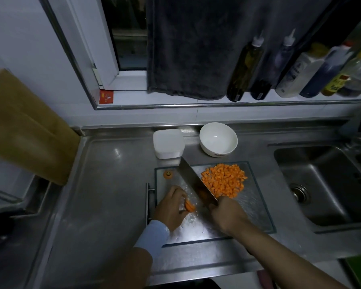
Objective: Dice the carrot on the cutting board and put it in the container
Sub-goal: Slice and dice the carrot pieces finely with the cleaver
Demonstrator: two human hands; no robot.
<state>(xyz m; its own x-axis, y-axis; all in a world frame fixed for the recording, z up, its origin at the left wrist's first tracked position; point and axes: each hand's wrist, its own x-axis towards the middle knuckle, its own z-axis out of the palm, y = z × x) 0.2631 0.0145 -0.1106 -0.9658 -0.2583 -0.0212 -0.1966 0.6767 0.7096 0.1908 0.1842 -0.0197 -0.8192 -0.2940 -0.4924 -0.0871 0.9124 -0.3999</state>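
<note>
Most of the carrot is already cut: a heap of dice [223, 180] lies on the upper right part of the board [256, 207], at the centre of the frame. What is left uncut is a small stack of slices [189, 206] at the board's lower left. The left grip [171, 207] pins it down with curled fingers. The right grip [225, 213] is wrapped round the handle of a cleaver [193, 179], whose blade runs up and left across the board between the slices and the dice. A trimmed stub [168, 174] sits alone at the board's upper left corner.

By my reading, dicing is in its last stretch and nothing has gone into a container yet. A white box [168, 142] and a bowl [218, 139] stand on the bench [113, 184] just above the board. The bowl is open and bare inside. I cannot tell whether the box is lidded.

Next, the blade should come down on the held slices, with the left fingertips kept tucked back from the edge, since the piece is short and close to them. After that, the dice need to be gathered and carried up to the container.
</note>
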